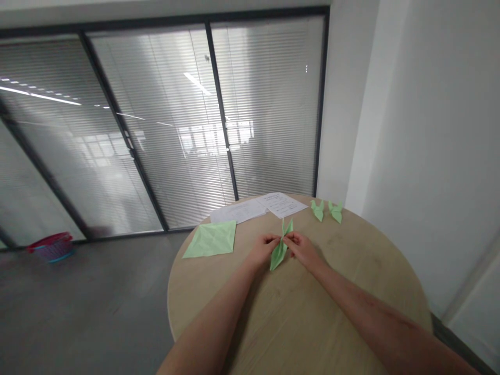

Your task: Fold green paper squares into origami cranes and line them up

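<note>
A partly folded piece of light green origami paper (278,254) is held just over the table, with two narrow points sticking up at its far end. My left hand (264,248) pinches it from the left near the middle. From the right, my right hand (302,247) grips it at about the same spot, thumb and fingers closed. The fingertips of both hands nearly meet and hide the paper's centre. Two finished-looking green paper birds, one (317,210) beside the other (335,212), stand beyond my right hand. A flat creased green sheet (213,239) lies left of my left hand.
The round wooden table (297,323) carries white papers, a plain-looking one (238,210) and a printed one (282,204), at its far edge. A glass partition with blinds (269,104) stands behind. A red and purple basket (52,247) sits on the floor at left.
</note>
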`<state>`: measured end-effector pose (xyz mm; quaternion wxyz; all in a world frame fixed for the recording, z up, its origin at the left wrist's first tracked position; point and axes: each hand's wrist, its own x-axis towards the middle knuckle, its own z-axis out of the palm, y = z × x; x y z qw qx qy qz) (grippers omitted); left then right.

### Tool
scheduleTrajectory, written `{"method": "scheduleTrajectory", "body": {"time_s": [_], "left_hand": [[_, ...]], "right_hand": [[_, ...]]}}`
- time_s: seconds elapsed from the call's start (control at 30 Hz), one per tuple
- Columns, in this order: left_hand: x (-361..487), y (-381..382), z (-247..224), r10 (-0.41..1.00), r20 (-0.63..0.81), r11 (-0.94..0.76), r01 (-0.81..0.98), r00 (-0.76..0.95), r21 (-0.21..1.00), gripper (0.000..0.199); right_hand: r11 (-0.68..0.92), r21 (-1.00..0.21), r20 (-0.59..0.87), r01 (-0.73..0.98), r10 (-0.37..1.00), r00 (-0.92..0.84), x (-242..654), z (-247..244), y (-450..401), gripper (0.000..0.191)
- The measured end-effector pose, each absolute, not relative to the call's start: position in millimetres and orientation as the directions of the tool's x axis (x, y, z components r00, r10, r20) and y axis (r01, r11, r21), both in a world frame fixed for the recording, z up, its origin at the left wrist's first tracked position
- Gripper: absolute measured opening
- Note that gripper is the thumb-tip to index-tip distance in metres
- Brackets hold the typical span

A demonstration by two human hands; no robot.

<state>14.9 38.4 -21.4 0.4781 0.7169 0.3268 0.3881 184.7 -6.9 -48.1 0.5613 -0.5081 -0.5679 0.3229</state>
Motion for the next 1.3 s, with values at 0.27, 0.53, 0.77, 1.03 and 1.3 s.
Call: {"method": "scheduleTrajectory", "body": {"time_s": [0.27,0.53,0.77,1.03,1.3], "left_hand": [[21.7,36.0,-24.8,0.793,0.377,-0.469,0.086,0.478,0.879,0.023],[23.4,34.2,-25.8,0.79,0.366,-0.496,0.161,0.492,0.853,0.022],[23.1,35.4,-26.0,0.769,0.359,-0.502,0.152,0.528,0.852,0.021],[20.9,40.0,-28.7,0.805,0.371,-0.48,0.14,0.463,0.866,0.022],[21.8,42.1,-29.5,0.852,0.302,-0.358,0.054,0.428,0.932,0.027]], "right_hand": [[0.27,-0.943,0.304,0.195,0.936,0.174,185.7,-50.8,-4.4,0.029],[0.285,-0.934,0.321,0.218,0.934,0.158,188.2,-55.3,-1.2,0.035],[0.272,-0.936,0.309,0.224,0.939,0.151,189.9,-54.9,-0.9,0.035],[0.257,-0.95,0.286,0.176,0.943,0.168,186.3,-49.7,-5.6,0.028],[0.283,-0.945,0.308,0.164,0.94,0.149,183.3,-48.4,-8.4,0.023]]}}
